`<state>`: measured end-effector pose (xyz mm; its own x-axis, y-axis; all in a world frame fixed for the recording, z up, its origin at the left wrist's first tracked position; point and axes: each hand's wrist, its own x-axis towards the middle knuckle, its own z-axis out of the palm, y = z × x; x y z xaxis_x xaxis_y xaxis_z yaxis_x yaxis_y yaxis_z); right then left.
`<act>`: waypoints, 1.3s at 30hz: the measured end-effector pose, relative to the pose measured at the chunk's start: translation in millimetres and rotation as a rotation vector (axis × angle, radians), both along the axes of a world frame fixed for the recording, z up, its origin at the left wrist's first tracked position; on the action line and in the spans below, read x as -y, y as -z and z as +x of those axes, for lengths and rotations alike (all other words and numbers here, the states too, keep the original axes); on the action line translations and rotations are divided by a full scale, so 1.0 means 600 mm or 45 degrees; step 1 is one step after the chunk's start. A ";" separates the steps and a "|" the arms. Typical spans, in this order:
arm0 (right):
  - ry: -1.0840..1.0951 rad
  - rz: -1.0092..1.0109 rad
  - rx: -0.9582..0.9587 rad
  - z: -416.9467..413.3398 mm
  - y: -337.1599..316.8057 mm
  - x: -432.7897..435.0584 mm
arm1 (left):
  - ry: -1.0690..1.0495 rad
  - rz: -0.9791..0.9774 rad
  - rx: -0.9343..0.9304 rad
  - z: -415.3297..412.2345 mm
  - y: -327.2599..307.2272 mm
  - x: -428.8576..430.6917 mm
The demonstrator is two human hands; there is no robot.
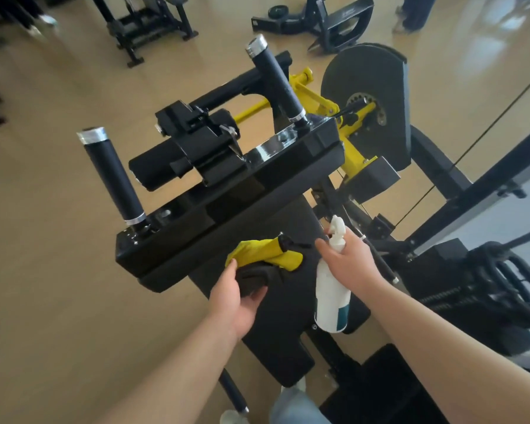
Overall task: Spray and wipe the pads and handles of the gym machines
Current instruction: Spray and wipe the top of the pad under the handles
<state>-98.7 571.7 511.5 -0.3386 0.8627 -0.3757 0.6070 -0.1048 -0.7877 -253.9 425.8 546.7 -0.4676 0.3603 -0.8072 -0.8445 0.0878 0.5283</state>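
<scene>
My left hand (237, 296) grips a yellow and dark grey cloth (265, 258) that lies against the black seat pad (283, 316) of a gym machine. My right hand (348, 260) holds a white spray bottle (331, 296) by its neck, nozzle up, body hanging over the seat pad's right side. Above the hands runs a wide black chest pad (227, 209). Two upright black handles with silver caps rise from it, the left handle (112, 175) and the right handle (274, 78).
A black roller pad (159, 166) and a yellow lever frame (352, 151) sit behind the chest pad. A black cam disc (371, 87) and cable frame stand to the right. Other machines (147, 22) and people's legs occupy the far wooden floor. My shoe (231, 417) is below.
</scene>
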 end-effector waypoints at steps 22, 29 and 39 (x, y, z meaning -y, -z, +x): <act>-0.359 -0.138 -0.001 -0.114 0.008 0.136 | -0.578 0.409 0.031 -0.075 -0.025 0.121; -0.291 -0.133 0.052 -0.092 0.028 0.124 | -0.576 0.414 0.109 -0.054 -0.021 0.063; -0.109 -0.177 -0.009 -0.051 0.034 0.061 | -0.360 0.413 0.169 0.002 -0.021 -0.082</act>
<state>-129.3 535.2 491.3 -0.4115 0.7706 -0.4866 0.6131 -0.1610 -0.7734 -252.9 475.2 559.4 -0.4840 0.4773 -0.7334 -0.8738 -0.3084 0.3759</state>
